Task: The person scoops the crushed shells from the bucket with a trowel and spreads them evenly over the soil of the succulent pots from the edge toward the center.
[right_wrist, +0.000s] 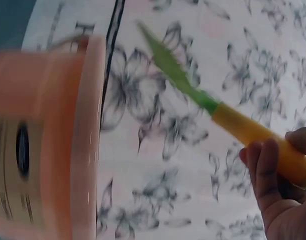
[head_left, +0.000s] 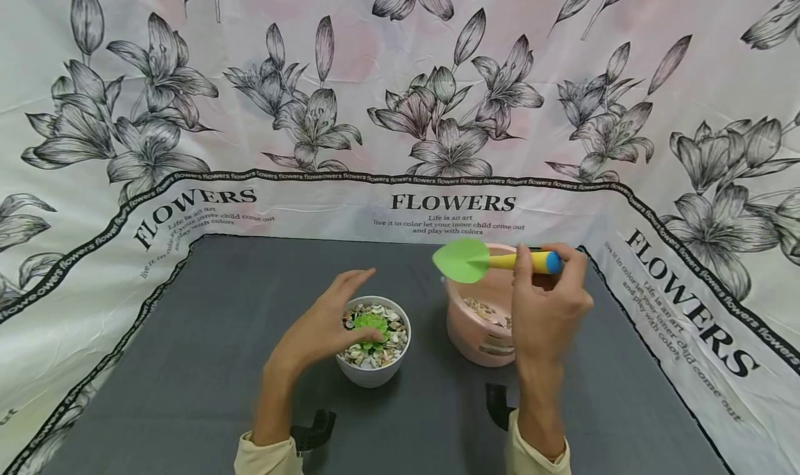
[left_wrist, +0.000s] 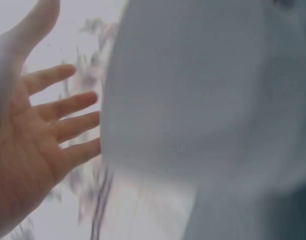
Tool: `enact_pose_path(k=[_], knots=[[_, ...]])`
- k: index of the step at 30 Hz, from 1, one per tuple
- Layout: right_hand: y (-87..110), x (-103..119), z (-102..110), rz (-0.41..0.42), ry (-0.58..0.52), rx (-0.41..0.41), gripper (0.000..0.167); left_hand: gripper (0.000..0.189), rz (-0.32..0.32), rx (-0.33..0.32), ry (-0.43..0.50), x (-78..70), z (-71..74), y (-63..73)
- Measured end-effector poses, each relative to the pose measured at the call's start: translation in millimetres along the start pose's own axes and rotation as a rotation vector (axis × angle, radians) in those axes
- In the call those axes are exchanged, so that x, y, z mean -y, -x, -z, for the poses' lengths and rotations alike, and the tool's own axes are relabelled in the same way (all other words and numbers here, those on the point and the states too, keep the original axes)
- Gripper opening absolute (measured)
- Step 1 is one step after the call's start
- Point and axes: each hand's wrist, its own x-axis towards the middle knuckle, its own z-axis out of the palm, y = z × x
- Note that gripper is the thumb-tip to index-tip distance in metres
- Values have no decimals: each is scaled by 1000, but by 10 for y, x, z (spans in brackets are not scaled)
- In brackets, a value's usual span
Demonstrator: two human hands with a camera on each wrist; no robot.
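Observation:
My right hand (head_left: 553,315) grips the yellow handle of a small trowel (head_left: 461,260) with a green blade and a blue handle end. The trowel is held sideways above the pink bucket (head_left: 465,339), its blade pointing left. Pebbles or shell bits lie in the bucket's bottom. A white pot (head_left: 369,378) stands to the bucket's left, filled with pale pebbles around a bright green succulent (head_left: 369,326). Beside this pot is my left hand (head_left: 315,332), fingers extended and thumb reaching over its top. In the left wrist view its spread fingers (left_wrist: 75,105) appear next to the pot's wall.
A dark grey cloth (head_left: 206,364) covers the work surface. Around it runs white fabric (head_left: 331,214) printed with lilies and lettering, rising at the back. Black wrist mounts (head_left: 319,428) jut inward beside both sleeves.

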Motion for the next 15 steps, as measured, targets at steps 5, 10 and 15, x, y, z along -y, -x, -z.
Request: enact_pose_path(k=[5, 10, 15], knots=[[-138, -257, 144, -90, 288, 69, 37, 82, -134, -57, -27, -358, -200, -205], [-106, -529, 171, -116, 489, 279, 36, 73, -158, -44, -40, -616, -452, -375], [-43, -702, 150, -136, 582, 419, 37, 71, -176, 22, -120, -743, -778, -520]])
